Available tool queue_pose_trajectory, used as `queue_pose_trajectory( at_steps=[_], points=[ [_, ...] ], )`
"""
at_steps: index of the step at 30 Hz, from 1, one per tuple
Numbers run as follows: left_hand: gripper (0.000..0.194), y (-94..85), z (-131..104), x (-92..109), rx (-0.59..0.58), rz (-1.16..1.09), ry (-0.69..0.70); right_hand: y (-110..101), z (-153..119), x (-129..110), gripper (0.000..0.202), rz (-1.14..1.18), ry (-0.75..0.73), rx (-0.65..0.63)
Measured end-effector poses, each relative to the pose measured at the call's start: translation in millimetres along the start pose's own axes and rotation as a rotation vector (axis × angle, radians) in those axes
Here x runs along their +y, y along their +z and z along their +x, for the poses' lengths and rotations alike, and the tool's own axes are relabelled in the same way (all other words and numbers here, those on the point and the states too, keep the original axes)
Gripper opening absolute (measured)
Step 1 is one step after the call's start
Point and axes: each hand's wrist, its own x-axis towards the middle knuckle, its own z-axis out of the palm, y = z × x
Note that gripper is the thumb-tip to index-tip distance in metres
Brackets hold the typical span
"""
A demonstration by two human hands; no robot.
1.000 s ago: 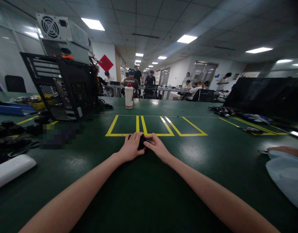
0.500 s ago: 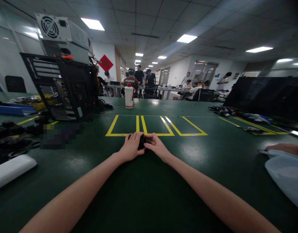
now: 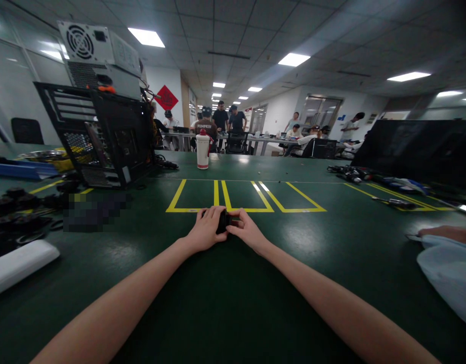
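Black object (image 3: 223, 222) sits on the desk (image 3: 233, 293), just short of the yellow tape (image 3: 251, 210). My left hand (image 3: 205, 230) grasps it, probably to steady it; my right hand (image 3: 248, 232) meets its side, its grip pinching or merely touching, I can't tell. The computer case (image 3: 122, 131) and the co-worker's sleeve (image 3: 449, 268) stand well apart, leaving elbow room.

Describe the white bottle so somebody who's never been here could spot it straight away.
Start at the black computer case standing on the left of the green table. To its right, past the yellow tape outlines, a white bottle stands upright. Its red top and the red band near its base set it apart from the dark case and black cables beside it.
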Motion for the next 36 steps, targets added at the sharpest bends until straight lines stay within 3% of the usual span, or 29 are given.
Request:
queue_pose_trajectory(
  at_steps=[7, 11, 16, 23, 29, 33, 36],
  points=[
    [0.057, 1.5, 1, 1, 0.011, -0.073, -0.030, 1, 1, 1, 0.025, -0.092, -0.025, 0.088],
    [0.052, 4.4, 6, -5, -0.001, -0.147, -0.116, -1, 1, 3, 0.031, -0.370, -0.013, 0.165],
    [0.042, 10.1, 14, -22, -0.058, -0.247, -0.210, 0, 2, 6, 0.042, -0.695, -0.003, 0.154],
    [0.048, 10.8, 15, -28, -0.091, -0.379, -0.225, 3, 1, 10, 0.034, -0.742, -0.014, 0.095],
    [0.052, 11.5, 16, -28, -0.100, -0.429, -0.220, -5, 6, 11, 0.032, -0.804, 0.002, 0.125],
    [0.066, 13.2, 14, -22, -0.073, -0.407, -0.275, -13, 5, 8, 0.030, -0.836, 0.028, 0.170],
    [0.061, 3.4, 1, -10, -0.088, -0.412, -0.277, -19, -8, 1, 0.030, -0.848, 0.021, 0.175]
  ],
)
